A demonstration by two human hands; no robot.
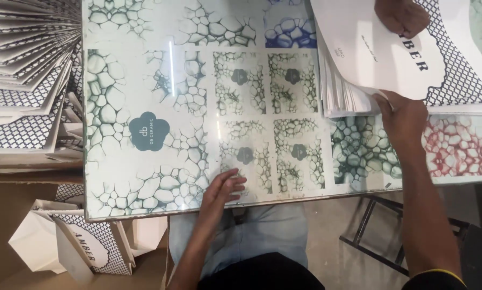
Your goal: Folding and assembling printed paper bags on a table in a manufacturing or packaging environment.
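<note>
**Two hands at the glass-topped table, one on the paper stack**

The person's right hand (401,110) reaches out across the table with the arm stretched nearly straight from the lower right corner. Its fingers curl down onto the near edge of the stack of flat white sheets (354,91), thumb side toward the pile, pinching or lifting the corner of the top layers; exactly how many sheets it has, I cannot tell. The stack lies at the far right of the table, its top sheet (391,53) printed with a dark lattice pattern and raised at an angle.

A second hand (401,16), coming from the far side and belonging to another person, presses down on that top sheet.

The person's left hand (222,190) rests near the front edge of the table (144,209), fingers loosely spread and flat on the glass, holding nothing. Its forearm runs back over the person's lap.

The glass top shows cell-like patterns in green, blue and red beneath it. Between the two hands the surface is open, a wide stretch running left to the table's side edge. Beyond that edge, fanned piles of folded bags (26,59) crowd the upper left, and below them a cardboard box (4,225) holds more paper bags (85,247), close against the table's corner.
</note>
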